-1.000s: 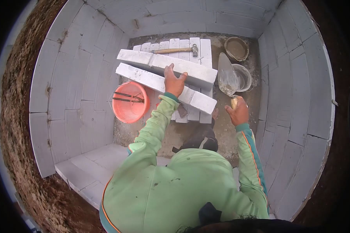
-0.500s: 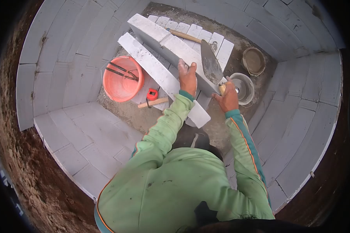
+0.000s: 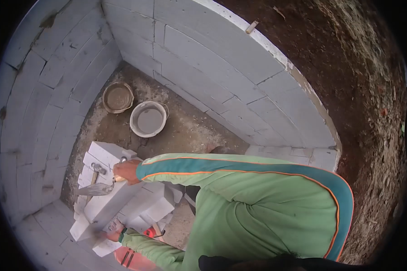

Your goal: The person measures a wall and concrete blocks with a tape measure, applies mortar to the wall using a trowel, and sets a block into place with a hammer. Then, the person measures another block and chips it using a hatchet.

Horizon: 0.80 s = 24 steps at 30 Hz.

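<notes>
My right hand (image 3: 127, 171) is closed round the wooden handle of a trowel (image 3: 95, 189), whose blade lies over the stacked white blocks. Low in the view, my left hand (image 3: 115, 230) touches a long white block (image 3: 106, 203) near its lower end; its fingers are partly blurred. A second white block (image 3: 156, 207) lies beside that one, nearer my body. Just left of my right hand, a hammer (image 3: 97, 169) rests on the block pile, its handle partly behind the trowel blade.
Two buckets, one brownish (image 3: 118, 97) and one white-rimmed with grey contents (image 3: 148, 119), stand on the floor. A red tape measure (image 3: 149, 232) and an orange bucket (image 3: 133, 258) are at the bottom. Grey block walls (image 3: 203, 58) surround the floor; soil lies outside.
The view has turned sharply toward the right wall. My left hand has shifted to the far end of the long block; my right hand still holds the trowel, now above the blocks.
</notes>
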Available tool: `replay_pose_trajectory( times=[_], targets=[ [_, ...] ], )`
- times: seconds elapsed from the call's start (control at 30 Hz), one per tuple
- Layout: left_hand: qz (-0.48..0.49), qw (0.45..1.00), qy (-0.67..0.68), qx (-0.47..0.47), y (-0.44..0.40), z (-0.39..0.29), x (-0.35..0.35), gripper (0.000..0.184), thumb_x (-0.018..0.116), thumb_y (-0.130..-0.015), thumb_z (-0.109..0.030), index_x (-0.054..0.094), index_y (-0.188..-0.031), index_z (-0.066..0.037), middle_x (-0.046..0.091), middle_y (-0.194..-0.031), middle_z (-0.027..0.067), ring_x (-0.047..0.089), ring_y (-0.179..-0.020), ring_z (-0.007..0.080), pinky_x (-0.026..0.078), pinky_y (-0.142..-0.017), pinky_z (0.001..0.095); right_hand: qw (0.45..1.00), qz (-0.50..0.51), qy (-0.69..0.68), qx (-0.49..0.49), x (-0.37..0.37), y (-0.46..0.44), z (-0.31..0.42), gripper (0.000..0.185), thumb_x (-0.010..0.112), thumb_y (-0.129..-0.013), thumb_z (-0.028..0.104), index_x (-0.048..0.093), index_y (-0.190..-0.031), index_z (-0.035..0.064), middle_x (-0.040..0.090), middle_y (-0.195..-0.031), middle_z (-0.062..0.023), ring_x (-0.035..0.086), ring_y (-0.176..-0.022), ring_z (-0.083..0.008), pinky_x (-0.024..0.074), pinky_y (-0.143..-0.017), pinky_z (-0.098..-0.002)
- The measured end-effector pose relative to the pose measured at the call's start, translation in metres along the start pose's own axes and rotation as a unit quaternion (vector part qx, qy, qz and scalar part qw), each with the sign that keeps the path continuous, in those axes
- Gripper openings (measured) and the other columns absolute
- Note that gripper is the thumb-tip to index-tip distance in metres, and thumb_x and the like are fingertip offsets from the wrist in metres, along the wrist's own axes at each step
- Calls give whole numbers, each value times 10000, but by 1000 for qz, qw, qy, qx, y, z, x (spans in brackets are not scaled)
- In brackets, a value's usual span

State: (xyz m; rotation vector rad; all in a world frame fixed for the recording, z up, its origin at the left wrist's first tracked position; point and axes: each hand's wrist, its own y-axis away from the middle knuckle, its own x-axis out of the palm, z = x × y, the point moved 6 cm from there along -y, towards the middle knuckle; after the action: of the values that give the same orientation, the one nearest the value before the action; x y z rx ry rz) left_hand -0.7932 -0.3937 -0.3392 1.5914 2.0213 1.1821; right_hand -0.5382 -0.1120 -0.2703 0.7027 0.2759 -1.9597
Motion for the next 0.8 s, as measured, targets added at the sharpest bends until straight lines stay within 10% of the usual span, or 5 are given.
replay_pose_trajectory(
  times=[0.07,0.13,0.8],
  targets=[
    [61,996,-63,15,-84,-2,-27,822,565,-906,-573,334,-1534,-97,313,-1616,87,316,-1457,363,228,-1167,652,998,30,1,51,11,-5,-4,508,745,-721,60,553,-1191,46,592,-1255,-142,607,-1210,-358,509,-996,-495],
    [-134,989,-40,53,-25,22,2,785,624,-865,-579,468,-1441,-69,443,-1528,137,385,-1415,369,275,-1155,630,999,-27,-12,17,21,-6,-7,481,737,-712,53,559,-1159,43,589,-1221,-142,618,-1183,-360,526,-974,-487],
    [79,932,-343,-82,-64,190,114,842,630,-837,-623,441,-1478,-110,418,-1550,141,380,-1423,361,272,-1164,620,999,2,43,30,25,6,-1,432,736,-671,92,577,-1071,50,569,-1197,-159,668,-1080,-374,574,-875,-493]
  ],
)
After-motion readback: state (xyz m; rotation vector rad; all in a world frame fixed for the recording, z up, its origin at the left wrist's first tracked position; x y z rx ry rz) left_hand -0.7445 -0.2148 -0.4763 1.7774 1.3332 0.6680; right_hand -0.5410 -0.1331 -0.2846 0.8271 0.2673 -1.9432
